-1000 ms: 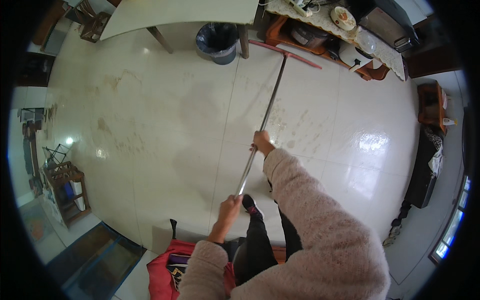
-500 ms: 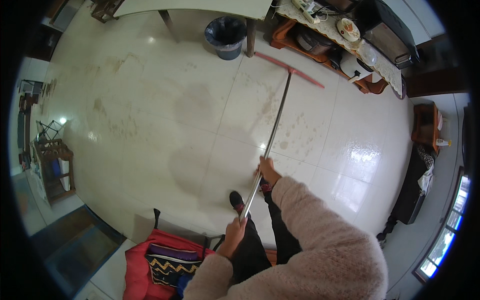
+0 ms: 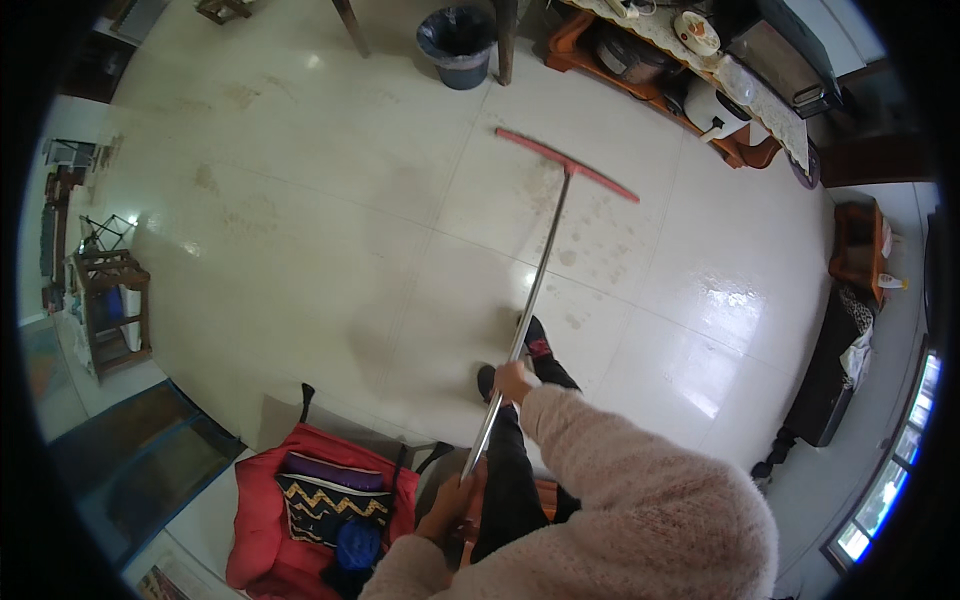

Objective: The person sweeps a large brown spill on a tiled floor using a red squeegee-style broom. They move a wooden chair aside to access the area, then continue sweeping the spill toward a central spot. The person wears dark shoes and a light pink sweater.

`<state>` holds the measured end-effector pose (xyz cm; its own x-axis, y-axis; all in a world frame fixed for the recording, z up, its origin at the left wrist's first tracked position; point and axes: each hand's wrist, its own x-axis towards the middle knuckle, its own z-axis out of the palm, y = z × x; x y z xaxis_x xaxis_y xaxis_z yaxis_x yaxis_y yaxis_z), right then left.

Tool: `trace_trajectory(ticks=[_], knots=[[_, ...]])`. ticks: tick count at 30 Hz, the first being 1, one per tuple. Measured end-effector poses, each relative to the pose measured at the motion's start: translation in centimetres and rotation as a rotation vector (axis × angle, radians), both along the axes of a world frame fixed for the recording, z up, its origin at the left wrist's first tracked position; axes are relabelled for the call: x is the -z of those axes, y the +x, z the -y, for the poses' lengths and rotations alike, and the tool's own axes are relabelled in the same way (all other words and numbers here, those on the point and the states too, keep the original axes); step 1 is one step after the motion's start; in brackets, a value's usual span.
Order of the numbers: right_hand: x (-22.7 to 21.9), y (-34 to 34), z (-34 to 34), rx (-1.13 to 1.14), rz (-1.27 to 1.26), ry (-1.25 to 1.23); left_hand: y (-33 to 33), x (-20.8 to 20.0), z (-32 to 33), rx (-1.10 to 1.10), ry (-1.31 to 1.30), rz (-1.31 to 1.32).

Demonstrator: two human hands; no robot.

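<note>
I have drawn the red squeegee head (image 3: 567,166) back from the table leg (image 3: 507,42) and wooden cabinet (image 3: 566,48), leaving more floor (image 3: 610,125) between. My right hand (image 3: 513,382) and left hand (image 3: 452,506) have come closer in with the metal handle (image 3: 545,245). My right shoe (image 3: 537,338), hidden at first, now shows ahead of my left shoe (image 3: 486,381).

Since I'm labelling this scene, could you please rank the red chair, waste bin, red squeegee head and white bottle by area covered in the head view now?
Largest to smallest:
1. Red chair
2. Waste bin
3. Red squeegee head, long but thin
4. White bottle
</note>
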<state>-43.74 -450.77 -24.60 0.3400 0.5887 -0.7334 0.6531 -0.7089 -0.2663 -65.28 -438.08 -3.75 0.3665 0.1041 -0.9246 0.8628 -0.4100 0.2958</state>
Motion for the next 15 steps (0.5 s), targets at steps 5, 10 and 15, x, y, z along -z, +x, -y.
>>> trace_trajectory(ticks=[5, 10, 15], knots=[[-2.6, -3.9, 0.6, -0.09, -0.053, 0.409, -3.4, -4.6, -1.0, 0.39, 0.022, 0.224], [-0.5, 7.5, 2.8, 1.998, -0.708, 0.36, 5.2, 1.3, 4.2, 0.201, 0.153, 0.424], [2.4, 24.8, 9.2, 1.845, -0.44, 0.41, 22.0, 9.4, 11.0, 0.227, 0.109, 0.637]])
